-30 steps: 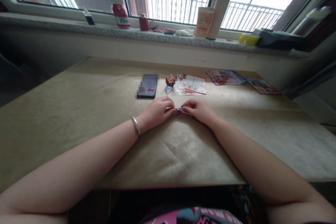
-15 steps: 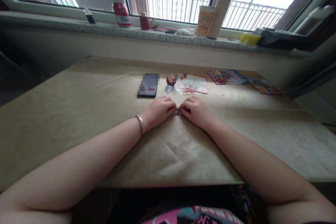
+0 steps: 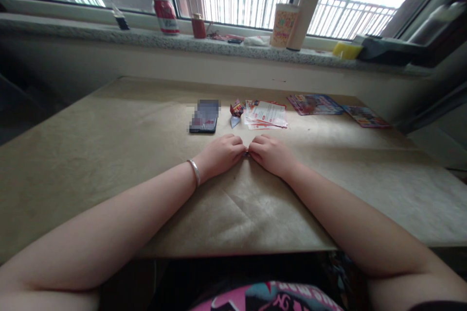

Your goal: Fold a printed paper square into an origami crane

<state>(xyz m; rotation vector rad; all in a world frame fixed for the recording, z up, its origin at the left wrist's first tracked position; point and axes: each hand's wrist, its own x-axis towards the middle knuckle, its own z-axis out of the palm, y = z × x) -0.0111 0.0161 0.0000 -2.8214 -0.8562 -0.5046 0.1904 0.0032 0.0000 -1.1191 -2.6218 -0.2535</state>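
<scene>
My left hand [image 3: 226,151], with a silver bangle at its wrist, rests on the table with fingers curled inward. Opposite it, my right hand [image 3: 268,151] lies with fingers bent the same way. Between the two sets of fingertips is a small piece of printed paper [image 3: 247,153], gripped from both sides; most of it is covered by the fingers. Just beyond the hands stands a folded paper piece [image 3: 236,108] in red and dark print with a pale pointed end. A phone [image 3: 205,117] lies behind my left hand, and a spread of printed cards [image 3: 269,114] behind my right.
A pile of colourful cards [image 3: 314,105] and another colourful stack [image 3: 366,116] lie at the table's far right. On the window sill stand a red can [image 3: 166,17], a red bottle [image 3: 199,26], a patterned paper cup [image 3: 284,25], a tall tube [image 3: 309,5] and a yellow item [image 3: 346,50].
My fingertips have drawn closer together, so less of the small paper shows between them. The view has shifted slightly; the things on the table stay in place.
</scene>
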